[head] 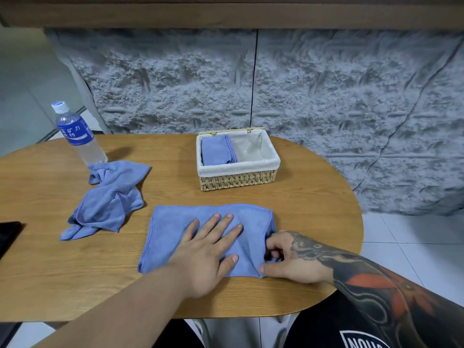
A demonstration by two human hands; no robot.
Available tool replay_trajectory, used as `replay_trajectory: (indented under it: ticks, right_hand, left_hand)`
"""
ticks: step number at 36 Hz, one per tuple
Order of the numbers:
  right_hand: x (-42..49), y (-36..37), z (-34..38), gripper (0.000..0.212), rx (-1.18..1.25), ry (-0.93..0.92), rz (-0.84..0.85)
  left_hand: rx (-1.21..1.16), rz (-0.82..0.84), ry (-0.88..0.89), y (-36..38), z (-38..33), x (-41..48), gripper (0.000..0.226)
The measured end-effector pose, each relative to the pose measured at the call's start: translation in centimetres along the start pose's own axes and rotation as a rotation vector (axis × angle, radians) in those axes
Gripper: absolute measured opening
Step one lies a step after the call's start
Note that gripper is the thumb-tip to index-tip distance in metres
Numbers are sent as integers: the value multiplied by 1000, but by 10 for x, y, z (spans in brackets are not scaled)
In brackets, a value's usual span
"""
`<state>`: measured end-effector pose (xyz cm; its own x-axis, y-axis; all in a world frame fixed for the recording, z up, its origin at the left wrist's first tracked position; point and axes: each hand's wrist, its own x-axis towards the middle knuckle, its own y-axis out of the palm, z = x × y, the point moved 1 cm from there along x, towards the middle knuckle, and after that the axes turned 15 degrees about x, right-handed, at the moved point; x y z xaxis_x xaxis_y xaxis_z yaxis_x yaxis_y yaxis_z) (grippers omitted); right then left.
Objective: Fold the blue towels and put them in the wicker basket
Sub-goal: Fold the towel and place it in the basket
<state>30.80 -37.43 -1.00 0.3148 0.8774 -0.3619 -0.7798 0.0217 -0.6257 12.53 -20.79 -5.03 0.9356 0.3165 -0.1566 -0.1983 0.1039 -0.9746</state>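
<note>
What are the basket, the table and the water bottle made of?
The rectangular woven basket looks like pale plaited straw or wicker, lined with white cloth. The oval table shows matte wood grain, possibly veneer. The clear blue-labelled bottle looks like glossy thin plastic.

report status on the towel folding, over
Left hand flat on half-folded towel, right hand pinching its right edge. One folded towel in wicker basket, crumpled towel waiting. Bottle far left, off the route to basket.
</note>
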Motion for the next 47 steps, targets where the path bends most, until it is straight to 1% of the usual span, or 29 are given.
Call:
replay_trajectory:
  ticks: [2, 3, 5, 6, 9, 10, 12, 13, 14, 15, 16, 18, 20, 22, 24, 26, 29, 33, 35, 38, 39, 40, 41, 42, 43, 45, 46, 47]
  right_hand:
    - [0, -2, -5, 59, 9, -35, 2]
    - [-1, -4, -7, 58, 39, -57, 5]
    - [-6, -9, -14, 47, 89, -73, -13]
    - [-9, -11, -19, 43, 77, -64, -38]
    - [-16, -15, -38, 40, 19, -8, -149]
    - [-18, -16, -42, 39, 33, 7, -220]
    - [-18, -17, -44, 39, 89, -3, -458]
    - [-17, -17, -40, 35, 110, -35, -575]
    - [-16, -17, -32, 27, 131, -77, -654]
    - [-14, -14, -22, 16, 150, -108, -685]
    - [-11, -10, -11, 9, 165, -127, -668]
    - [-1, 2, 7, 31, 125, -113, -560]
    - [11, 13, 22, 50, 3, -26, -437]
    - [24, 19, 27, 61, -131, 89, -332]
    - [36, 23, 20, 67, -256, 144, -256]
    - [46, 25, 5, 70, -330, 161, -250]
    - [50, 22, -12, 73, -365, 150, -286]
    - [52, 10, -16, 64, -378, 172, -282]
    - [53, 9, -13, 63, -355, 165, -281]
    - [53, 5, -6, 57, -176, 115, -378]
    - [54, 3, -4, 53, -155, 101, -417]
    - [56, 1, -2, 48, -198, 90, -438]
    - [58, 0, -1, 44, -255, 82, -438]
    - [61, -2, 0, 42, -282, 80, -424]
    - [63, -4, 2, 41, -284, 85, -410]
    - [68, -9, 6, 32, -267, 104, -388]
    - [70, -10, 9, 25, -267, 110, -382]
    - [72, -11, 10, 17, -258, 115, -379]
  left_hand:
    - [1, -2, 0, 0, 0, 0, 66]
    - [3, -2, 1, 0, 0, 0, 65]
    - [-2, -5, 2, 2, 1, 0, 65]
    - [-4, -7, 2, 2, 1, 0, 65]
    - [-7, -9, 6, 2, 1, 0, 65]
    - [-9, -9, 6, 2, 1, 0, 65]
    - [-13, -8, 6, 1, 1, -1, 64]
    - [-14, -7, 4, 1, 1, -1, 64]
    - [-12, -5, 1, 1, 1, -1, 64]
    - [-9, -3, -3, 1, 0, -1, 64]
    - [-6, 0, -8, 0, 0, -1, 63]
    - [2, 14, -19, 0, -1, -1, 63]
    - [3, 27, -30, 0, -2, -1, 63]
    - [-4, 33, -30, -1, -1, -1, 65]
    - [-5, 26, -25, 0, 0, -3, 70]
    - [0, 23, -20, 0, 3, -5, 76]
    - [-8, 13, -9, 1, 11, -11, 85]
    - [-41, -5, -43, 6, 31, -26, 73]
    - [-77, 22, -94, 7, 41, -32, 64]
    - [-216, 7, -195, 8, 59, -35, 52]
    - [-268, -30, -253, 9, 67, -35, 52]
    - [-295, -92, -329, 10, 75, -35, 52]
    - [-280, -147, -424, 12, 83, -36, 51]
    - [-250, -164, -533, 13, 91, -36, 52]
    - [-241, -136, -646, 14, 98, -36, 58]
    - [-284, -25, -843, 14, 108, -35, 80]
    - [-306, 18, -907, 13, 113, -34, 88]
    - [-311, 44, -943, 12, 116, -34, 89]
